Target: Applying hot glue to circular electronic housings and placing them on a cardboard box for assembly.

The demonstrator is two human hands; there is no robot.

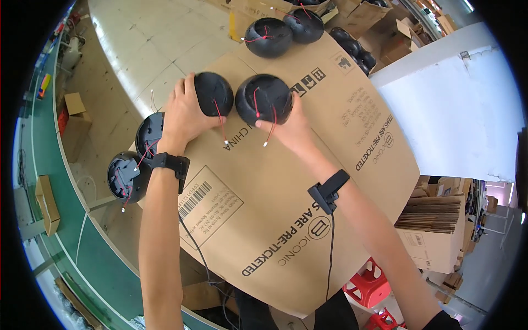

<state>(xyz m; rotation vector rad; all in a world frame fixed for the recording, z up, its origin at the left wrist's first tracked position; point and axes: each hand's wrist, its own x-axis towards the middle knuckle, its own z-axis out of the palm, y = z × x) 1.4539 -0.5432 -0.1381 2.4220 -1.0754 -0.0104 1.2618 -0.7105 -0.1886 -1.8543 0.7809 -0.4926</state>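
My left hand grips a black dome-shaped shell with a red wire hanging from it. My right hand holds a second black dome shell, which trails two red wires. Both shells sit side by side, almost touching, above a large flat brown cardboard sheet. Each wrist wears a black band, and a thin black cable runs down from each band.
Two more black domes lie at the far end of the cardboard. Two open black shells rest at its left edge. A green conveyor curves along the left. Stacked cartons and red stools stand at right.
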